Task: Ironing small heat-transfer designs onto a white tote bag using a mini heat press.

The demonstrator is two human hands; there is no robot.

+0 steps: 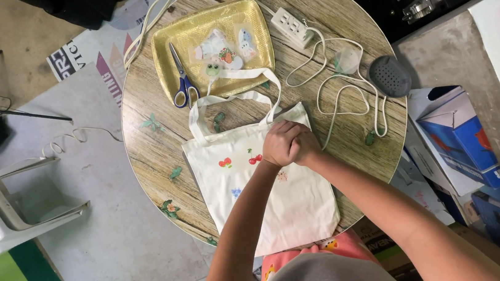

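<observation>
A: Hands first — left hand (279,144) and right hand (304,146) are pressed together, both curled shut, knuckles up, on the cream tote bag (254,177). Whether they pinch anything between them I can't tell; fingers are tucked under.

B: Where on the bag?

A: Upper right part of it, near the bag's mouth, just below where the handles (230,99) start. Both hands touch the fabric.

B: Bag position?

A: Lies flat on the round wood-pattern bench (151,144), at about 6 o'clock from the bench's middle, bottom edge hanging near the bench rim toward the person. Handles run up to 12 o'clock and overlap the lower rim of the gold tray (163,53).

B: Anything on the bag?

A: Small patches: a red one (225,162) at 9 o'clock from the hands, red cherries (255,158) just beside the left hand, a bluish one (236,192) lower down.

B: Tray contents?

A: Blue-handled scissors (182,79) on its left side, a small heap of cartoon stickers or patches in clear wrap (225,49) on its right. Tray sits at 12 o'clock on the bench.

B: Rest?

A: White power strip (292,27) at 1 o'clock, its cord (344,96) looping at 3 o'clock of the hands, near but not touching. Dark grey oval perforated thing (389,76) at the bench's 3 o'clock rim. White plastic chair (3,210) on the floor, well apart at 9 o'clock. Blue-and-white boxes (457,137) off the bench at 3 o'clock.
</observation>
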